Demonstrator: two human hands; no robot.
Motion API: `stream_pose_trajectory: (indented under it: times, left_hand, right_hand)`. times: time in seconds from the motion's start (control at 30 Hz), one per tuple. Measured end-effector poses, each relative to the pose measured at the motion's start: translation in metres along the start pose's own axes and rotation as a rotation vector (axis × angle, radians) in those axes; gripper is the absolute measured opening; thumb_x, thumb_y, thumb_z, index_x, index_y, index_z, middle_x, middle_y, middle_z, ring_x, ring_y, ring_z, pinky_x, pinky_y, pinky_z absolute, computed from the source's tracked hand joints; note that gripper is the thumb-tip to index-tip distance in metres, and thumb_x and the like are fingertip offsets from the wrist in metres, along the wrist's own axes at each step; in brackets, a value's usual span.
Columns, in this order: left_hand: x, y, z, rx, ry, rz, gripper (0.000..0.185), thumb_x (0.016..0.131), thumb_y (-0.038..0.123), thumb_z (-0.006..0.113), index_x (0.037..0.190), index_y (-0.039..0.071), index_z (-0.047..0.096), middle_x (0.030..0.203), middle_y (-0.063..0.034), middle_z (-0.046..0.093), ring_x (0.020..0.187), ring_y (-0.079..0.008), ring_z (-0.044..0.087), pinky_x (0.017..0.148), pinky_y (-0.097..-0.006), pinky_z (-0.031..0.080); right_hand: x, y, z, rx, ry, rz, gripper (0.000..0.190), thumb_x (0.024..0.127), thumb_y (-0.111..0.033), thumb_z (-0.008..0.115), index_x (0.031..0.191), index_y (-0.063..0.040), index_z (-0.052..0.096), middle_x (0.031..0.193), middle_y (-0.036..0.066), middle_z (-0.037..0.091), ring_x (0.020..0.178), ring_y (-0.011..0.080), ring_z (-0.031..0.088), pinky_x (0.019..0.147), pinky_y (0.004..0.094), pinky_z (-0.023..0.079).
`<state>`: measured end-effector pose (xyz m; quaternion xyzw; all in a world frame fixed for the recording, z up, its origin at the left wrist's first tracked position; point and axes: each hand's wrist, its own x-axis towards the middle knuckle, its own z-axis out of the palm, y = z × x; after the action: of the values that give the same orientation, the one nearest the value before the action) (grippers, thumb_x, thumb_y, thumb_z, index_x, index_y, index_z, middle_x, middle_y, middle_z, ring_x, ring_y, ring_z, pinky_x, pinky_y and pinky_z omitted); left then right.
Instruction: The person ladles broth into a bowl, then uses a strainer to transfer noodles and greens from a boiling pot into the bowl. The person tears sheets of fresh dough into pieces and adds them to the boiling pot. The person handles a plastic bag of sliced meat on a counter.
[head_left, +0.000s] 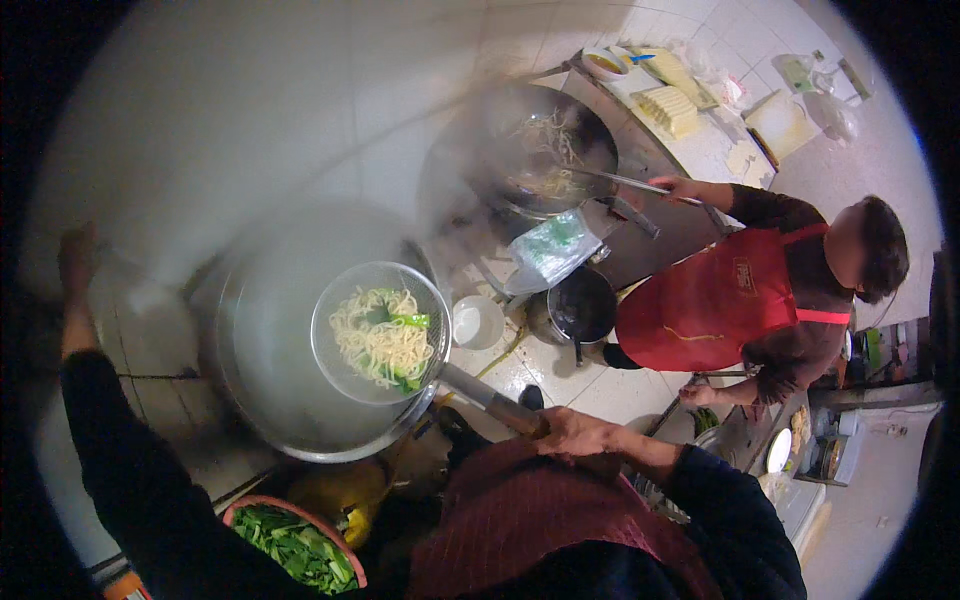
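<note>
My right hand (576, 433) grips the handle of a round wire-mesh strainer (324, 337). Pale noodles (382, 341) and some green leaves lie in the strainer, which is over the right side of a large round metal pot (330, 454). Thick steam hides much of the pot's inside. My left hand (77, 259) is raised at the far left, beyond the pot; it is dim and blurred, so its fingers and anything in them cannot be made out.
A co-worker in a red apron (694, 300) holds a long-handled utensil in a steaming wok (611, 135) of noodles. Between us stand a white bucket (480, 322) and a dark pot (581, 304). A basket rim (358, 564) encloses cut greens near me. A counter (694, 146) holds food and a bowl.
</note>
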<state>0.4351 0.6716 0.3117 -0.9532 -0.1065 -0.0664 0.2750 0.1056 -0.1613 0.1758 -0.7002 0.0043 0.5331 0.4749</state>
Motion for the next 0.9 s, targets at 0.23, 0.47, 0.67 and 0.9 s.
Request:
stream_pose_trajectory:
  times: [0.23,0.47,0.67,0.9]
  left_hand:
    - [-0.015,0.001,-0.036,0.006,0.070,0.012,0.027,0.090,0.027,0.058,0.109,0.011,0.067,0.108,-0.0199,0.066,0.103,-0.0404,0.062,0.085,-0.0497,0.051]
    - [-0.005,0.021,-0.056,0.262,0.018,0.087,0.024,0.090,0.025,0.057,0.105,0.008,0.065,0.104,-0.0211,0.066,0.103,-0.0413,0.063,0.085,-0.0487,0.052]
    - [0.010,-0.008,-0.005,-0.055,0.211,0.214,0.037,0.092,0.031,0.058,0.117,0.004,0.062,0.110,-0.0223,0.066,0.105,-0.0411,0.062,0.092,-0.0485,0.049]
    - [0.024,-0.045,0.022,-0.446,0.181,0.113,0.039,0.093,0.032,0.058,0.120,0.004,0.061,0.112,-0.0219,0.065,0.107,-0.0400,0.061,0.093,-0.0476,0.048]
  right_hand:
    - [0.012,0.010,-0.006,0.178,-0.042,0.042,0.037,0.089,-0.017,0.068,0.119,-0.001,0.051,0.073,0.002,0.056,0.057,0.0099,0.054,0.050,0.0248,0.047]
    - [0.026,0.010,-0.012,0.009,-0.038,0.093,0.031,0.088,-0.015,0.068,0.110,-0.001,0.053,0.073,0.002,0.057,0.056,0.0095,0.054,0.049,0.0259,0.048]
    - [0.029,0.008,-0.010,0.042,-0.063,-0.041,0.027,0.088,-0.016,0.065,0.108,0.000,0.057,0.073,0.002,0.058,0.055,0.0090,0.054,0.049,0.0271,0.046]
    - [0.030,0.015,-0.004,0.022,0.010,0.031,0.028,0.086,-0.019,0.067,0.103,0.001,0.056,0.071,0.002,0.057,0.055,0.0091,0.054,0.047,0.0260,0.045]
